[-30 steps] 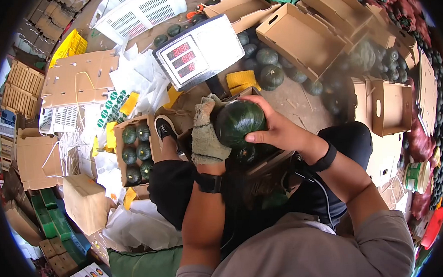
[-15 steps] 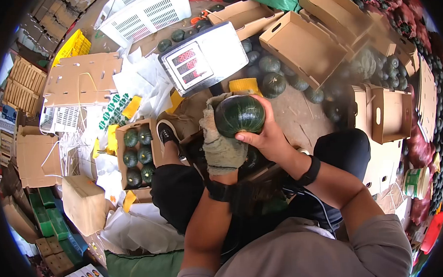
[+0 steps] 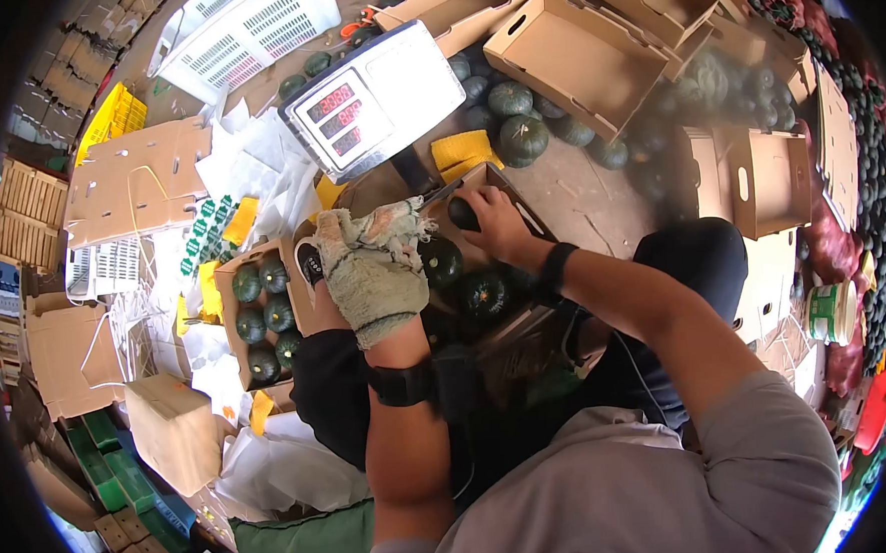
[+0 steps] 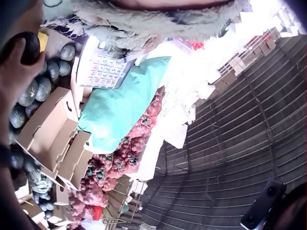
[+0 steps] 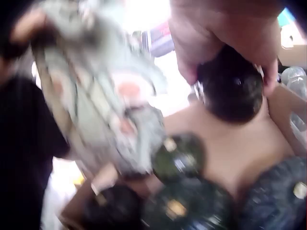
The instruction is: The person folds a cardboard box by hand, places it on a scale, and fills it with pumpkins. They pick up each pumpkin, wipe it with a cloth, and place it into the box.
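Note:
My right hand [image 3: 500, 223] grips a dark green kabocha squash [image 3: 463, 213] from above at the far end of an open cardboard box [image 5: 228, 148]. The right wrist view shows fingers and thumb around the sides of this squash. Several other squashes [image 3: 484, 294] sit lower in the same box. A ragged grey-green cloth [image 3: 369, 295] covers my left hand [image 3: 372, 255], held just left of the box and apart from the gripped squash. The cloth hides most of the left fingers, and its frayed edge hangs loose toward the box.
A second box of squashes [image 3: 250, 324] stands at the left. Beyond the work box is a scale [image 3: 374, 100] with red digits. Loose squashes [image 3: 524, 140] and empty cartons [image 3: 577, 64] lie behind, to the right. A white crate [image 3: 250, 41] stands at the back.
The squash was held up between both hands; my right hand has carried it forward and down into the box. My cloth-covered left hand has come away to the left.

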`<action>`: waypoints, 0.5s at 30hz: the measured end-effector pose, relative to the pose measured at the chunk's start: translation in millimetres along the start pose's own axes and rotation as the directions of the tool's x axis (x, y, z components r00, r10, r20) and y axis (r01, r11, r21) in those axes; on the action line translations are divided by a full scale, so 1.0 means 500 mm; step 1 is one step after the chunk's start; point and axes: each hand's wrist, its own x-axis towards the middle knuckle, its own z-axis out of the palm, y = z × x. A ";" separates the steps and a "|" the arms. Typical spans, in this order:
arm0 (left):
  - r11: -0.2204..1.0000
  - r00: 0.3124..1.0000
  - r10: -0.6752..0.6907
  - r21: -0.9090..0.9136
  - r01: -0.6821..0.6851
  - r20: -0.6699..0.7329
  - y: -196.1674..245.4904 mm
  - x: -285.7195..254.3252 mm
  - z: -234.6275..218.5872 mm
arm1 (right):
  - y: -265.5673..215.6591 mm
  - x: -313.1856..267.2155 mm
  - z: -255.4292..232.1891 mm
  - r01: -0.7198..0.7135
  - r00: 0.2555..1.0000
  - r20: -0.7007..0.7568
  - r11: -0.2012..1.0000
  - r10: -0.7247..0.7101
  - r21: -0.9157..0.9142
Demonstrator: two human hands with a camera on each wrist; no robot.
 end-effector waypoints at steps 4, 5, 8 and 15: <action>0.963 0.994 -0.027 -0.264 0.054 0.105 -0.022 0.009 -0.012 | 0.046 -0.067 0.097 0.168 0.986 0.042 0.967 -0.163 -0.192; 0.936 0.989 -0.041 -0.341 0.089 0.145 -0.026 0.011 -0.016 | 0.044 -0.078 0.098 0.099 0.995 -0.001 0.983 -0.100 -0.156; 0.936 0.987 -0.035 -0.341 0.087 0.158 -0.029 0.009 -0.021 | 0.029 -0.127 0.082 -0.170 0.985 -0.037 0.960 0.166 -0.224; 0.985 0.992 0.115 0.124 -0.121 0.059 0.021 -0.027 -0.017 | 0.059 -0.129 0.052 -0.281 0.919 0.260 0.955 0.295 -0.092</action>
